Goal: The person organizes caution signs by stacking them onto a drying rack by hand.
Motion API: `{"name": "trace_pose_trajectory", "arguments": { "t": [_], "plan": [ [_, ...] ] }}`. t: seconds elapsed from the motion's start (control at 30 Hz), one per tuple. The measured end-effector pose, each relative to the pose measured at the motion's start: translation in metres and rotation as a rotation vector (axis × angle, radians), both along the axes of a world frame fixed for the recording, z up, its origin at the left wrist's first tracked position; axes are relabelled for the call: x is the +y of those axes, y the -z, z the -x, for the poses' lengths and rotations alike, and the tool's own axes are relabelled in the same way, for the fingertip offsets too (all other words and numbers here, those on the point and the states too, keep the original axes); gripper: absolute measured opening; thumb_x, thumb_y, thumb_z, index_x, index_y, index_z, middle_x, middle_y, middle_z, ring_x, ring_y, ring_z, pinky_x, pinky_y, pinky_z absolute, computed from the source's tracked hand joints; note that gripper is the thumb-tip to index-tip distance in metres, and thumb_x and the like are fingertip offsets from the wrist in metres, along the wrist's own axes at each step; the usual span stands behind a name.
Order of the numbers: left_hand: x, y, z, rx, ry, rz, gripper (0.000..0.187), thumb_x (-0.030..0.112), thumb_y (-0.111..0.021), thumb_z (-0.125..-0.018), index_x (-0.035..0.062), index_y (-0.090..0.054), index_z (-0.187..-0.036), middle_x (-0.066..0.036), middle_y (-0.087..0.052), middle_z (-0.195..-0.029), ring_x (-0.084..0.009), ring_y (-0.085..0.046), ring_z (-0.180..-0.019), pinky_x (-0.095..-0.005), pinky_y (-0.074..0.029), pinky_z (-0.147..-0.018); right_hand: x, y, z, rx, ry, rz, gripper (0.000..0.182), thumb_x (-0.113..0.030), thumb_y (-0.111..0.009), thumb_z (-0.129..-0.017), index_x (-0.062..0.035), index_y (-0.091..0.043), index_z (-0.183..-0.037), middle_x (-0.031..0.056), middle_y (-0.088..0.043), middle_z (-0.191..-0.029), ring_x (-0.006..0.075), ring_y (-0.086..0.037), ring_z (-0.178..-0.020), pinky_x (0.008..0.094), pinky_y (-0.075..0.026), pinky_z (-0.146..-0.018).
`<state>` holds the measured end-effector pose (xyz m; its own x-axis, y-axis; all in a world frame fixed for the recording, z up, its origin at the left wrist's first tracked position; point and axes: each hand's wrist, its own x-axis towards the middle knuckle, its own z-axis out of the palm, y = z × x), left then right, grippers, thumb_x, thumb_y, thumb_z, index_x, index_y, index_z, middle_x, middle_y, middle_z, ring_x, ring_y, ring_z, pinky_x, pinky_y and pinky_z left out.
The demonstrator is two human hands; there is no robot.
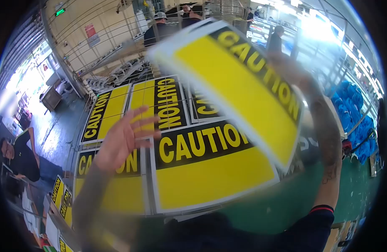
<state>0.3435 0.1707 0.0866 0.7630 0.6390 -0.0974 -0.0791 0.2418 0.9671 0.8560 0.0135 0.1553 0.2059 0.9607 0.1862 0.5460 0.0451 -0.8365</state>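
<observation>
Right hand [294, 77] grips raised sign [235, 84] at far edge; left hand [122, 138] open, free.

To the far left I see a seated person in a dark shirt [18, 157] beside a bright doorway. Far ahead, a person in a pale cap [159, 26] stands behind wire racks [118, 73]. On the right lies a heap of blue bags [355, 119]; green floor [285, 201] runs near me.
</observation>
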Motion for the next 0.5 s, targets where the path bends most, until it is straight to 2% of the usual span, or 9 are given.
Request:
{"name": "trace_pose_trajectory", "arguments": {
  "t": [0.07,0.13,0.17,0.23,0.3,0.37,0.4,0.43,0.5],
  "plan": [
    [-0.034,0.01,0.032,0.048,0.085,-0.05,0.055,0.031,-0.046,-0.113,0.0072,-0.035,-0.161,-0.018,-0.061,-0.145,-0.0255,-0.074,-0.107,-0.0319,-0.06,-0.08,0.026,0.009,0.042,-0.088,-0.154,0.135,0.058,-0.025,-0.07,-0.098,-0.0053,-0.055,-0.151,0.0191,-0.068,-0.136,0.0309,-0.067,-0.122,0.0408,-0.051,-0.112],
    [-0.067,0.024,0.057,0.287,-0.08,-0.392,0.051,0.021,-0.05,-0.109,0.0059,-0.042,-0.157,-0.016,-0.066,-0.137,-0.0232,-0.073,-0.099,-0.0301,-0.058,-0.076,0.056,0.024,0.082,-0.144,-0.316,0.365,0.059,-0.02,-0.068,-0.096,-0.0111,-0.055,-0.153,0.0144,-0.068,-0.139,0.0288,-0.064,-0.126,0.037,-0.045,-0.117],
    [-0.082,0.031,0.068,0.412,-0.162,-0.557,0.05,0.015,-0.052,-0.106,0.0052,-0.045,-0.155,-0.015,-0.068,-0.132,-0.0221,-0.073,-0.095,-0.0292,-0.058,-0.074,0.066,0.029,0.104,-0.207,-0.295,0.503,0.061,-0.018,-0.069,-0.095,-0.0104,-0.054,-0.153,0.014,-0.069,-0.138,0.0279,-0.065,-0.124,0.0358,-0.047,-0.114],
    [-0.104,0.041,0.096,0.561,-0.244,-0.72,0.049,0.009,-0.056,-0.101,0.0036,-0.052,-0.15,-0.013,-0.069,-0.126,-0.0217,-0.07,-0.091,-0.0307,-0.056,-0.075,0.114,0.078,0.103,-0.268,-0.661,0.631,0.061,-0.022,-0.074,-0.094,-0.0079,-0.057,-0.151,0.0132,-0.07,-0.134,0.0243,-0.066,-0.121,0.0341,-0.051,-0.107],
    [-0.125,0.047,0.113,0.676,-0.273,-0.86,0.049,0.007,-0.06,-0.097,0.0025,-0.057,-0.145,-0.013,-0.07,-0.122,-0.0225,-0.068,-0.088,-0.0331,-0.055,-0.076,0.119,0.078,0.13,-0.429,-0.761,0.745,0.064,-0.03,-0.08,-0.091,-0.0041,-0.06,-0.146,0.0126,-0.072,-0.129,0.0232,-0.067,-0.117,0.0347,-0.052,-0.101],
    [-0.153,0.052,0.113,0.745,-0.251,-0.958,0.048,0.009,-0.065,-0.095,0.0018,-0.06,-0.142,-0.012,-0.07,-0.119,-0.0243,-0.067,-0.088,-0.0363,-0.055,-0.078,0.119,0.081,0.137,-0.651,-0.776,0.635,0.07,-0.042,-0.087,-0.085,-0.003,-0.065,-0.139,0.0127,-0.071,-0.127,0.0246,-0.068,-0.111,0.0369,-0.053,-0.095],
    [-0.163,0.046,0.105,0.771,-0.228,-0.954,0.052,0.015,-0.07,-0.093,0.0026,-0.06,-0.143,-0.013,-0.069,-0.117,-0.0291,-0.065,-0.098,-0.0416,-0.053,-0.087,0.111,0.088,0.135,-0.731,-0.781,0.534,0.071,-0.045,-0.087,-0.084,-0.0036,-0.066,-0.137,0.0129,-0.071,-0.125,0.0259,-0.068,-0.107,0.0371,-0.054,-0.093],
    [-0.164,0.048,0.101,0.774,-0.246,-0.989,0.053,0.017,-0.071,-0.093,0.0025,-0.06,-0.143,-0.014,-0.069,-0.118,-0.0301,-0.064,-0.101,-0.0424,-0.052,-0.089,0.104,0.093,0.136,-0.811,-0.784,0.428,0.072,-0.049,-0.087,-0.083,-0.0042,-0.067,-0.136,0.0131,-0.072,-0.123,0.0273,-0.069,-0.104,0.0373,-0.054,-0.091],
    [-0.157,0.057,0.095,0.773,-0.279,-1.079,0.054,0.02,-0.073,-0.092,0.0022,-0.06,-0.142,-0.014,-0.069,-0.119,-0.0322,-0.062,-0.108,-0.0441,-0.05,-0.094,0.089,0.099,0.144,-0.787,-0.726,0.418,0.09,-0.059,-0.09,-0.074,0.0023,-0.063,-0.135,0.0181,-0.068,-0.123,0.0326,-0.066,-0.114,0.0413,-0.053,-0.098]
  ]
}}
